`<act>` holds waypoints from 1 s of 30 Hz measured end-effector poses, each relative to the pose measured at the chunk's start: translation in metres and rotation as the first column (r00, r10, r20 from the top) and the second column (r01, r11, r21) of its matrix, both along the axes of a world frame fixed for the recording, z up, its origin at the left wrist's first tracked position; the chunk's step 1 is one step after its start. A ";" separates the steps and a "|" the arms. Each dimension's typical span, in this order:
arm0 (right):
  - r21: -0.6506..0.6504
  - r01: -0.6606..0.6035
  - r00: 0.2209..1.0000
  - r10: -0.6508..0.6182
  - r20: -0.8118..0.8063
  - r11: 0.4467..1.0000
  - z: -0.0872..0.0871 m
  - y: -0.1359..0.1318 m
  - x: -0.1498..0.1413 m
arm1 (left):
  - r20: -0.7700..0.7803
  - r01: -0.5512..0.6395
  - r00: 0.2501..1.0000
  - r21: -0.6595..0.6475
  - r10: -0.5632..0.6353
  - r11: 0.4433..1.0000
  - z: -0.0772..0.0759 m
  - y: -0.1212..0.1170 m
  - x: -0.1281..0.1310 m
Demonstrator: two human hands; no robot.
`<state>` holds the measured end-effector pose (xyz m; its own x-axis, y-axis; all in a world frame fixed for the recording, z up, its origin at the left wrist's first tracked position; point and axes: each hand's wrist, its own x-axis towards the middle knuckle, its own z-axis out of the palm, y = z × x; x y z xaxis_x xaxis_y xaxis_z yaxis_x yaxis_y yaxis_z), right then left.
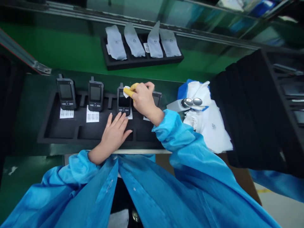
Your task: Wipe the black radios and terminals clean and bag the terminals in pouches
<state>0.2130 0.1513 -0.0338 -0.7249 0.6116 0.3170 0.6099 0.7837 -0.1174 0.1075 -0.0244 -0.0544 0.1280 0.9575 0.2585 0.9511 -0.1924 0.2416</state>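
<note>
Here, the right hand (143, 99) pinches a white scrap (126, 91), partly hiding a handset (123, 102); the left hand (115, 132), open, touches its base.

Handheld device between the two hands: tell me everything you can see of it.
The handheld device is dark grey and plastic-looking, with a short stub on top, a dark screen and small keys below. It faces up, stub end away from the person, in the black tray, partly over a white label. The right hand holds a white wad at its upper screen; the left hand's fingertips are at its bottom edge.
</note>
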 end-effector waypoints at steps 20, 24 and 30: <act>0.035 -0.239 0.956 0.229 0.182 0.970 -0.021 -0.028 -0.010 | 0.037 -0.005 0.999 -0.124 0.010 0.992 -0.008 0.000 -0.003; 0.007 -0.312 0.929 0.304 0.209 0.950 -0.023 -0.039 0.005 | 0.059 0.005 0.998 -0.146 0.004 0.989 -0.009 0.000 -0.003; 0.045 -0.037 0.997 0.034 0.076 0.998 -0.014 0.006 -0.007 | 0.040 0.005 0.999 -0.135 0.000 0.991 -0.006 0.001 -0.004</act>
